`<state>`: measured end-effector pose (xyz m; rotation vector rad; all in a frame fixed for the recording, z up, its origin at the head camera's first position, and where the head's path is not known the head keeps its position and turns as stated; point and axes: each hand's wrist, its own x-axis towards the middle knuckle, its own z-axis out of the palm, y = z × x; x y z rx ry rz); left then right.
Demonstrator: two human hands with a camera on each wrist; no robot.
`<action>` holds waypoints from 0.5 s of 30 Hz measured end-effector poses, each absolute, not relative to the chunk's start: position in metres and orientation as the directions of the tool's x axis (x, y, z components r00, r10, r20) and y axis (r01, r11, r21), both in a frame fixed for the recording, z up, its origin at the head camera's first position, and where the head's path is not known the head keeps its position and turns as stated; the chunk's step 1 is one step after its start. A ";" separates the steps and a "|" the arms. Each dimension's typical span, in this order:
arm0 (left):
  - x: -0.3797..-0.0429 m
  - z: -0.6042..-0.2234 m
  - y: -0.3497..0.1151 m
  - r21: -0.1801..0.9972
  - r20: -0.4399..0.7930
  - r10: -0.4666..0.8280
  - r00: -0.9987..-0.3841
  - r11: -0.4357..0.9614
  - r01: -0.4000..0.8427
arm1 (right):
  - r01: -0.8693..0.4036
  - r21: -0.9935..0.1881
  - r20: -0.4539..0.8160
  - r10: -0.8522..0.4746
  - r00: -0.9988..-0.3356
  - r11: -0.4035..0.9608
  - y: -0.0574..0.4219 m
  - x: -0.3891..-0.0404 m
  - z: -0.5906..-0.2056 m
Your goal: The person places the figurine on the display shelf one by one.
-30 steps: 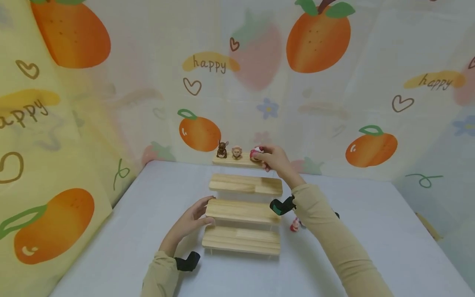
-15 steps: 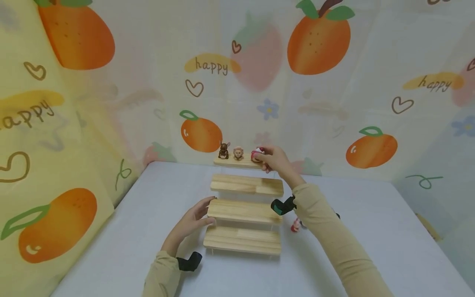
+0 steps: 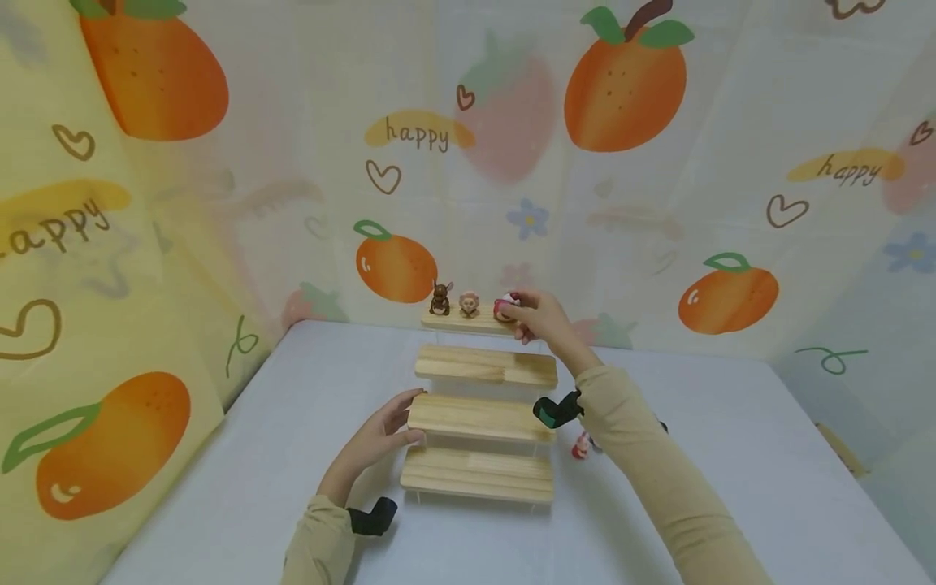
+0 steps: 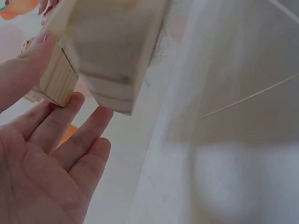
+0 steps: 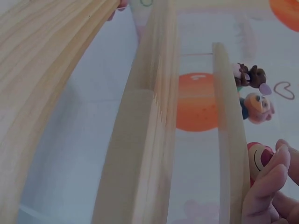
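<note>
The right hand (image 3: 544, 317) pinches the red-and-white figurine (image 3: 502, 307) between thumb and fingers at the one o'clock end of the top shelf (image 3: 465, 323); its long axis looks roughly upright, its smiling face towards six o'clock. The left hand (image 3: 376, 439), fingers nearly straight, touches the wooden rack (image 3: 478, 417) at nine o'clock. From the pinched piece towards nine o'clock stand the pink-capped figurine (image 3: 469, 304), then the brown figurine (image 3: 440, 299).
</note>
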<state>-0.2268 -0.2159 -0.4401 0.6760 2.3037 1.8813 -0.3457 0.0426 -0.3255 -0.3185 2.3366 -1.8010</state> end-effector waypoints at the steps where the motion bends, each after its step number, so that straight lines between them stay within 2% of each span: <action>1: -0.227 -0.441 -0.216 0.951 0.203 0.392 -0.897 0.139 0.276 | -0.064 -0.967 -0.007 -0.277 -0.961 0.247 0.043 -0.345 -0.326; 15: -0.228 -0.444 -0.217 0.950 0.203 0.386 -0.900 0.144 0.276 | -0.064 -0.967 -0.007 -0.278 -0.961 0.247 0.064 -0.338 -0.327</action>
